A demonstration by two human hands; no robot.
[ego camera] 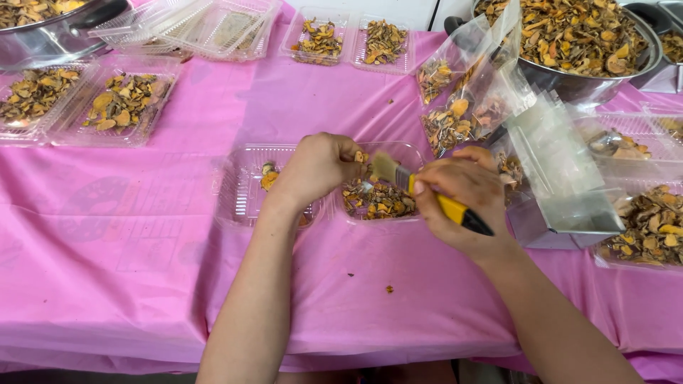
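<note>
From the head view I see a worktop (142,284) draped in a pink plastic cloth that wrinkles toward the bottom of the frame; a few crumbs lie on it at lower centre. Of the room I can make out only a pale strip at the top centre edge.

At the centre my left hand (316,167) is curled, its fingertips pinching a small dried piece (362,156) over an open clear tray (245,195) whose right half holds dried yellow-brown slices (377,201). Just right of it my right hand (466,188) is closed around a yellow-and-black brush (441,203), the bristles pointing up-left and touching or nearly touching the pinched piece; I cannot tell which.

Around them: two filled clear trays (124,103) at upper left, a metal pot (50,35) in the top-left corner, empty clear lids (213,28) beside it, and two small filled trays (348,41) at top centre. At upper right a big metal bowl (583,43) is heaped with the same slices, with clear bags (462,107) of slices leaning in front of it. A steel scoop-like box (569,206) and more filled trays (647,227) crowd the right edge, just beside my right hand
</note>
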